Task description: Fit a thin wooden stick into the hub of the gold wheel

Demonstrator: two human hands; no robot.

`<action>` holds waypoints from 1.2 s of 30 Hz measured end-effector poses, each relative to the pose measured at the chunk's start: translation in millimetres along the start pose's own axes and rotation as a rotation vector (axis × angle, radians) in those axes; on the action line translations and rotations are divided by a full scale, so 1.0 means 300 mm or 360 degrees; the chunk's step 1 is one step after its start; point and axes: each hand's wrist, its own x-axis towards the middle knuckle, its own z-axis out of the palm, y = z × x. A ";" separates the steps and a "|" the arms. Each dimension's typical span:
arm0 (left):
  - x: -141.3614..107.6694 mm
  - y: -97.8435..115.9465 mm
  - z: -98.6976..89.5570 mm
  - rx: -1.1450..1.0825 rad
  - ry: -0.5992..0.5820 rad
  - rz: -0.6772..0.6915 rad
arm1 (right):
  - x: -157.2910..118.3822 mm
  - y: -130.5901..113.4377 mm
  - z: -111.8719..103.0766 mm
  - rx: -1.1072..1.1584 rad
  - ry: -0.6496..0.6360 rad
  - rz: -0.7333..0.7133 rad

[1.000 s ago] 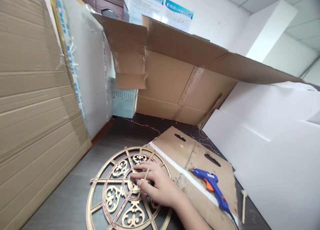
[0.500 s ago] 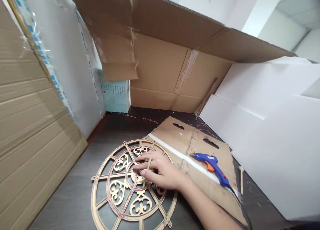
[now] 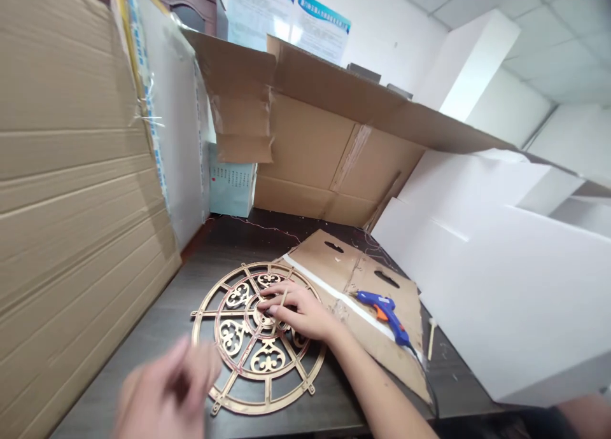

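Observation:
A round openwork wooden wheel [image 3: 267, 380], with scroll-shaped cutouts, spokes and reddish lines on its rings, lies flat on the dark table. Over its centre is my right hand [image 3: 303, 308], fingers bent around a thin pale stick [image 3: 282, 301] that slants between thumb and fingers. The fingertips rest at the hub, partly hiding it. At the wheel's near left edge, my left hand [image 3: 167, 388] is smeared by motion. Its fingers look curled, but whether anything is in them cannot be made out.
A blue glue gun [image 3: 386, 308] with an orange trigger lies on a flattened cardboard sheet [image 3: 329, 261], its cord trailing toward me. Another pale stick [image 3: 432, 340] is right of it. Cardboard walls [image 3: 305, 146], white panels [image 3: 439, 254] and a light-blue box [image 3: 232, 188] border the table.
My left hand has come into view at the lower left. The right hand stays over the hub with the stick. The view has tilted up and shifted, showing more wall.

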 end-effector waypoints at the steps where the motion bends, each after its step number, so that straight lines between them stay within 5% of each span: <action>1: 0.099 0.025 0.071 -0.0077 0.0045 -0.0063 | 0.001 0.001 0.000 0.0002 0.0009 -0.0004; 3: 0.303 0.054 0.198 -0.0019 0.0097 -0.0111 | 0.003 0.000 -0.001 0.0002 0.0007 -0.0016; 5: 0.477 0.044 0.279 0.0435 -0.0025 -0.0096 | 0.004 -0.003 -0.004 -0.0001 -0.0027 -0.0027; 6: 0.541 0.023 0.296 0.0842 -0.0177 -0.0040 | 0.005 -0.005 -0.006 -0.0002 -0.0041 -0.0023; 9: 0.632 -0.079 0.272 0.1185 -0.0159 -0.0133 | 0.008 -0.008 -0.010 -0.0016 -0.0058 0.0000; 16: 0.617 -0.261 0.153 0.1390 -0.0312 -0.0346 | 0.007 -0.004 -0.017 -0.0031 -0.0073 -0.0006; 22: 0.591 -0.265 0.197 0.1428 -0.0589 -0.0135 | 0.010 -0.004 -0.018 -0.0015 -0.0080 0.0013; 36: 0.578 -0.270 0.209 0.1486 -0.0614 -0.0089 | 0.005 -0.013 -0.026 0.0010 -0.0099 0.0018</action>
